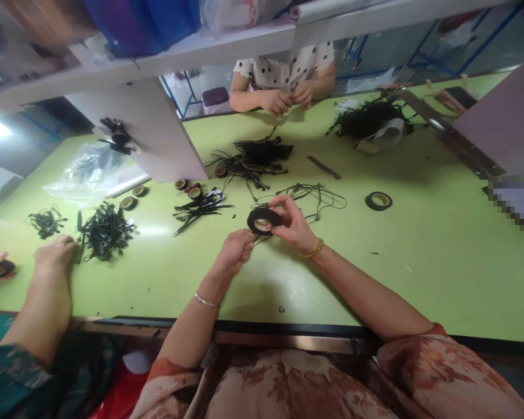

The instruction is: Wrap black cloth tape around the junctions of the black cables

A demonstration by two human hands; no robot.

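Note:
A roll of black tape [264, 221] is gripped in my right hand [296, 226], thumb and fingers on its rim, above the green table. Close beside it, my left hand [236, 250] is closed with its fingertips pinched together at the roll's lower left. A thin black cord [262, 239] runs out from those fingertips beneath the roll; the pinched end is hidden. Behind my right hand lies a loose tangle of thin black cords [321, 198]. A bundle of black strips [203, 206] rests to the left of the roll.
Another black tape roll [378, 201] lies at right. Piles of black cords [264, 152] and a dark flat strip [323, 167] lie farther back. At left are a co-worker's arm [55, 279] and a black pile [107, 231]. Across the table sits a person [283, 87]. A shelf [227, 43] overhangs.

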